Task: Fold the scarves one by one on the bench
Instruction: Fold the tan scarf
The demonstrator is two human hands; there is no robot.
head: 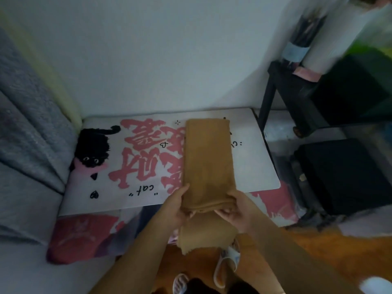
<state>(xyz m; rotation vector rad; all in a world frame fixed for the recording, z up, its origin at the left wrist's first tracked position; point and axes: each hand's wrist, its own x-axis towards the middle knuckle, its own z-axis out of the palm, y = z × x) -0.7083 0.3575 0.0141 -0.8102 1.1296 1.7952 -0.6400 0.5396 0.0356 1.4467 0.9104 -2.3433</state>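
Note:
A mustard-brown scarf (209,158) lies as a long narrow strip across the bench (254,166), running from the wall side to the near edge. Its loose end hangs over the front edge towards the floor. My left hand (178,206) grips the scarf's near fold from the left, thumb on top. From the right, my right hand (235,209) holds the same fold, with the fingers curled under the cloth. The bench top is covered by a white mat with pink characters and a black cat picture.
A grey sofa (27,145) borders the bench on the left. Black furniture and a black box (343,175) stand to the right. White wall rises behind the bench. Below are an orange wooden floor and my slippered feet (227,264).

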